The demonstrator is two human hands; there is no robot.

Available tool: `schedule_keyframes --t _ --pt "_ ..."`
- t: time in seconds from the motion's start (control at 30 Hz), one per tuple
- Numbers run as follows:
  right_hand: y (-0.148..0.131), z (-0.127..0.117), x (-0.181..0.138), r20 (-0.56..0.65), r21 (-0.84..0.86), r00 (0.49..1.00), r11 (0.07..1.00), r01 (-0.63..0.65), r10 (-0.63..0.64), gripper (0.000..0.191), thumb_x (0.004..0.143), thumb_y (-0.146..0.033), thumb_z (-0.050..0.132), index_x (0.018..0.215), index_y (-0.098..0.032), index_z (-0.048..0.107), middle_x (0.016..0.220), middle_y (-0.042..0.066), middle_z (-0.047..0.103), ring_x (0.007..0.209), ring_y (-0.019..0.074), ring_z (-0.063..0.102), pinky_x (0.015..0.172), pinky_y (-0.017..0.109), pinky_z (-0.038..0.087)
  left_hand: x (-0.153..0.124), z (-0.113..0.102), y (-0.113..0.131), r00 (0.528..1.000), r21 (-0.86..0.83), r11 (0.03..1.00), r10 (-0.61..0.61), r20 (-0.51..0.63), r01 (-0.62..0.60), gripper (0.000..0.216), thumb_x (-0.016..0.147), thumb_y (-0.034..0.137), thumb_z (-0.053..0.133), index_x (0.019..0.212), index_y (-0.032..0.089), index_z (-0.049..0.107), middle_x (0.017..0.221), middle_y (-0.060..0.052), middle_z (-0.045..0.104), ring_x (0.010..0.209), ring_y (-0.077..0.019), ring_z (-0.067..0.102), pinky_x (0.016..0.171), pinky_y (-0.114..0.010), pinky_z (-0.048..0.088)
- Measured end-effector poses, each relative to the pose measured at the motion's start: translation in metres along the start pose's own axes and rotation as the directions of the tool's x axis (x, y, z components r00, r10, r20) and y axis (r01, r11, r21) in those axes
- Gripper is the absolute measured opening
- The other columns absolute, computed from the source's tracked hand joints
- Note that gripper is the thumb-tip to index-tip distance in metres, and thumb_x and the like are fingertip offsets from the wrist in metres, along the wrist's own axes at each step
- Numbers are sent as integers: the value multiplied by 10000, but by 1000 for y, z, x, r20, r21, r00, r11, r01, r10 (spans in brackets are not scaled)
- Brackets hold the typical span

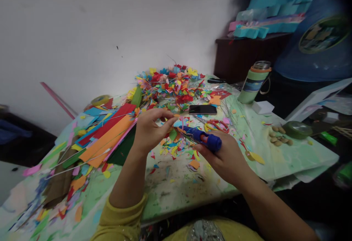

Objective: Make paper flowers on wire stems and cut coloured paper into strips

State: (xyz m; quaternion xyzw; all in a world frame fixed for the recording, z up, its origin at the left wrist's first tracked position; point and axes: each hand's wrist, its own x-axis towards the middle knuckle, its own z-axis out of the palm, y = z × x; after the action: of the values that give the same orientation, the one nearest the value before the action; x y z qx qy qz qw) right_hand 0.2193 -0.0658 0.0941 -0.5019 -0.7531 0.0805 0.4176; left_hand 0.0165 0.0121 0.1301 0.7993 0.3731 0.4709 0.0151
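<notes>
The green-mottled table fills the view, strewn with coloured scraps. From the hands, a stack of paper strips in red, orange and blue lies at nine o'clock. A heap of paper flowers on thin wires rises at twelve. A striped bottle stands upright well apart at two o'clock, and a dark phone lies flat just beyond the hands at one o'clock. The left hand is raised over the table's middle, its thumb and fingers drawn together in a pinch on a small piece. It shows orange at the fingertips but is too small to make out further. The right hand is wrapped shut around a blue glue gun, whose barrel points toward ten o'clock, the nozzle just beside the pinched piece. Whether the two touch cannot be told. The step in hand looks like laying glue on the pinched piece. By my judgement, the next move calls for a steady pinch, a small dose, and fingertips held clear of the nozzle.
</notes>
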Motion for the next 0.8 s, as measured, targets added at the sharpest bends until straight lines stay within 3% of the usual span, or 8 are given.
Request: schedule_keyframes --t 0.57,0.7,0.8 --pt "2 -2 -1 16 21 1000 1000 -13 12 419 885 -514 483 620 -190 459 588 -9 483 568 125 422 562 261 268 2 -3 -3 998 60 997 -47 -48 50 80 747 268 701 705 201 687 672 5 691 608 -127 616 584 -254 484" --pt "47 -5 4 -53 -195 992 973 -125 117 435 886 -566 430 715 -181 540 683 50 567 662 174 513 613 281 313 6 -20 -22 969 133 976 -146 -198 175 144 743 324 713 733 181 703 656 16 677 580 -115 585 569 -258 461" --pt "102 -7 8 -23 -533 944 795 -292 331 490 857 -604 443 770 -148 599 741 129 622 731 243 566 621 310 305 7 -40 -47 908 206 927 -227 -352 312 240 706 346 743 784 122 703 672 8 664 581 -119 562 537 -250 429"
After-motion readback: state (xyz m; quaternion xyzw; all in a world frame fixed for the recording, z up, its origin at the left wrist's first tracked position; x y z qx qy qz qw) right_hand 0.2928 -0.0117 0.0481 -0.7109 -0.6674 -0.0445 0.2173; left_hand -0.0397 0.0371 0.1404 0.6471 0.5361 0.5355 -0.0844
